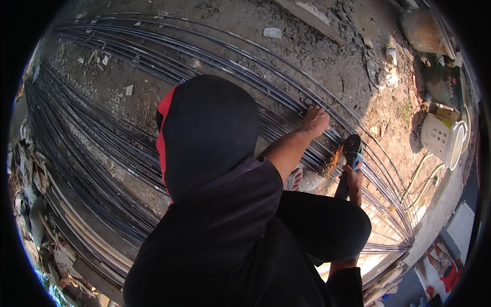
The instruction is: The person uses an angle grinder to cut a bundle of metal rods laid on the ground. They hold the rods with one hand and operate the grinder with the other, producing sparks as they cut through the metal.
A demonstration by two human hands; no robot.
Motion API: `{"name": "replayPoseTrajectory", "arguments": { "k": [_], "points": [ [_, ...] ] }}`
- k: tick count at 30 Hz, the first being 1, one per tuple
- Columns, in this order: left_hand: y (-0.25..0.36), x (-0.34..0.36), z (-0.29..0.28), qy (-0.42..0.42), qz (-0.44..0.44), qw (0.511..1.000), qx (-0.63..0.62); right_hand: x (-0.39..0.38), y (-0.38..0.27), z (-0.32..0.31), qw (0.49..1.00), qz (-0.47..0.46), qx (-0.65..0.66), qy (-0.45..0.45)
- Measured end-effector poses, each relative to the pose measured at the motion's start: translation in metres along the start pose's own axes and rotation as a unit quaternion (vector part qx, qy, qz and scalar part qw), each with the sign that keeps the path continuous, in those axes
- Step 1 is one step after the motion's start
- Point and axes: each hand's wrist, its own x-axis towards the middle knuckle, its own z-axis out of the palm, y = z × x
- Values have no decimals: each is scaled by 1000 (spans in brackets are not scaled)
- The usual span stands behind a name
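My left hand [316, 119] is closed on the dark steel rods [235, 67], its arm reaching across the bundle at upper centre. My right hand [352, 176] grips an angle grinder [353, 152], right of and below the left. Orange sparks [333, 159] spray leftward from the disc beside the rods; the exact contact point is unclear. A large black, red-edged clothed shape [209, 128] hides much of the middle, and a black-clad knee [348, 225] is under the grinder. Bare toes [295, 179] show between the arms.
More long rods [76, 138] run down the left, beside boards [89, 238]. At right stand a white perforated bucket [434, 135], a rusty metal container [422, 36] and looped hose [419, 176], near a concrete edge [434, 204]. A plank [312, 20] lies in dirt at the top.
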Motion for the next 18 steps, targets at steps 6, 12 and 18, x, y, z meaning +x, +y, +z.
{"name": "replayPoseTrajectory", "arguments": {
  "k": [6,12,18],
  "points": [
    [-2,2,4,-5,20,1000,8,-13,-4,6,1000,2,20,12],
    [-5,4,18,33,24,999,6,-7,8,8,997,-60,53,12],
    [-4,1,10,46,20,999,20,-2,4,7,997,-39,60,-9]
  ]
}}
